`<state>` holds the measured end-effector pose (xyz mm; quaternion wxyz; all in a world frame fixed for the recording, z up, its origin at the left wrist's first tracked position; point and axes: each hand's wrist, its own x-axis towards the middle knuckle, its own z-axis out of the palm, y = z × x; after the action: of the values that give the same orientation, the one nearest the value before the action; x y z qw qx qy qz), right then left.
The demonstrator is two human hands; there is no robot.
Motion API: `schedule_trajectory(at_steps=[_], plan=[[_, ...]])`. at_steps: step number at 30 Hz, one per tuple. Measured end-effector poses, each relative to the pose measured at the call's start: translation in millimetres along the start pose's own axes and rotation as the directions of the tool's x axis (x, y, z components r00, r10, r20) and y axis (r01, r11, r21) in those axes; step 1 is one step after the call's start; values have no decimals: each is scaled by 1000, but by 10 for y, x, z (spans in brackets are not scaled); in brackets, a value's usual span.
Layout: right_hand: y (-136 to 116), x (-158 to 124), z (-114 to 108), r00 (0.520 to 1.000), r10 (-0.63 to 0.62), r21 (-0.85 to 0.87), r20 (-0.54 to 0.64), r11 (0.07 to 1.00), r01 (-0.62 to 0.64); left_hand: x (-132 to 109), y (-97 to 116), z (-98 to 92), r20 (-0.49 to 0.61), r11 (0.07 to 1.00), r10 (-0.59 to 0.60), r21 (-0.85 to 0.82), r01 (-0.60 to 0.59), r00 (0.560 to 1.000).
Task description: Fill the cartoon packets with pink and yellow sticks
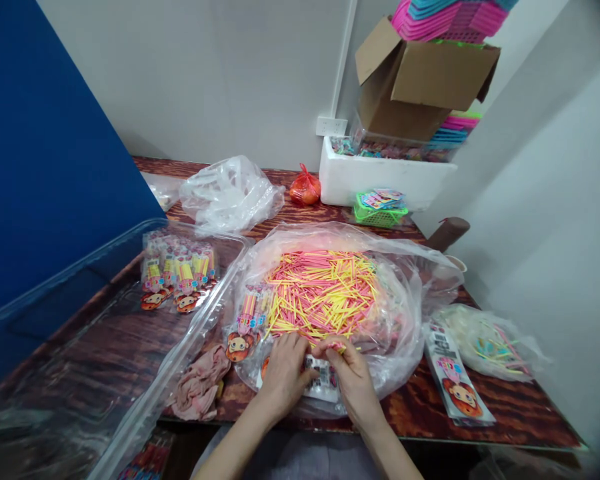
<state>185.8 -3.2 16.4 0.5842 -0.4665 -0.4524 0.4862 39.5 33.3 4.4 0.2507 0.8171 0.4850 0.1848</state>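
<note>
Left hand (283,375): fingers curled down, tips at the pile's near edge, thumb lying on the flat printed plastic packet with barcode (321,379). Can't tell if it grips anything.
Right hand (354,381): thumb and fingers pinched on a small bundle of sticks (336,347), just above the packet.
Loose pile of thin pink and yellow sticks (325,290): 12 o'clock from the hands, inside the opened clear plastic bag (411,313) on the dark wood-pattern table (505,407).
Filled cartoon-face packet (245,328): 10 o'clock, touching the pile edge.
More filled packets in the clear plastic tub (130,347), 9–10 o'clock.
Stack of flat empty cartoon-face packets (456,383): 3 o'clock, outside the bag.
Crumpled pink cloth (200,390): 9 o'clock.
</note>
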Motion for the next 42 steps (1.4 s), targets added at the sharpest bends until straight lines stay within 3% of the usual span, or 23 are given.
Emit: schedule_trajectory(at_steps=[4,13,18,24,29,36,42], plan=[[-82,-22,7,998,-36,-87,44,995,39,54,-15,0,-26,999,-34,-41,33,999],[-156,-52,41,991,-76,-143,108,986,91,67,-95,-78,-47,986,23,-165,-31,999],[-182,-49,55,992,-81,-162,101,982,97,60,-87,-133,-78,991,103,-74,-109,992],[-174,-71,81,998,-37,-148,46,988,43,25,-95,-166,-106,993,116,26,-114,988],[-172,-84,89,1000,10,-99,-2,995,-11,-4,-114,-241,-141,995,89,46,-83,986],[-107,-104,74,996,77,-33,-44,996,-79,-82,-135,-408,-259,994,-4,-109,-25,966],[-160,-112,88,1000,28,-77,-9,997,-28,-169,-168,-519,-267,974,-64,-225,2,961]])
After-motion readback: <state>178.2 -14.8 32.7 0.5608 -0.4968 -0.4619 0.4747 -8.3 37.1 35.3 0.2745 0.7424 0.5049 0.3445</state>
